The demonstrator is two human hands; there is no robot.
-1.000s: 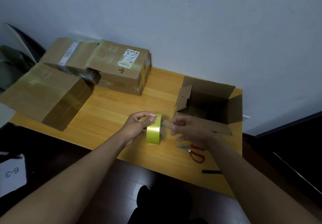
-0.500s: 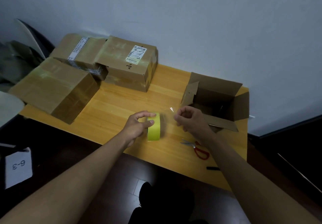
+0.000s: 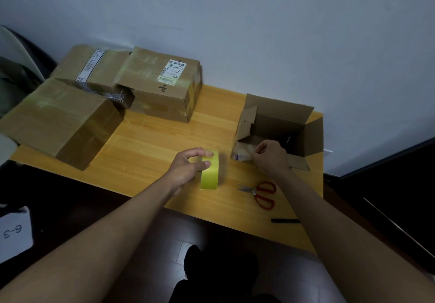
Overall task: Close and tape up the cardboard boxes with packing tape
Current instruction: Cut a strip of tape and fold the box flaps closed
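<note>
The tape roll (image 3: 209,170), yellow-green and standing on edge, sits just right of the frame's centre, near the front part of the bench (image 3: 150,147). The left hand (image 3: 188,168) grips it, thumb against the near face and fingers curled over the top. A clear strip of tape (image 3: 241,153) runs from the roll rightward to the right hand (image 3: 270,158), whose curled fingers pinch its free end just in front of the open box (image 3: 282,130). The strip is see-through and glints faintly; where exactly it leaves the roll is hard to make out.

The open box stands at centre right of the frame, its flaps spread and the dark inside showing, so it looks neither closed nor taped. In the upper left, three closed boxes sit close together: the labelled box (image 3: 162,86), the striped-tape box (image 3: 94,69) behind it, and the large box (image 3: 58,119) at the left edge. All three show shiny greenish tape across their tops, so I judge them done. What seems left is folding down the flaps of the open box and sealing the seam.

Red-handled scissors (image 3: 261,193) lie on the bench in the lower right, just in front of the right hand, and a black pen (image 3: 284,220) lies near the front edge.
</note>
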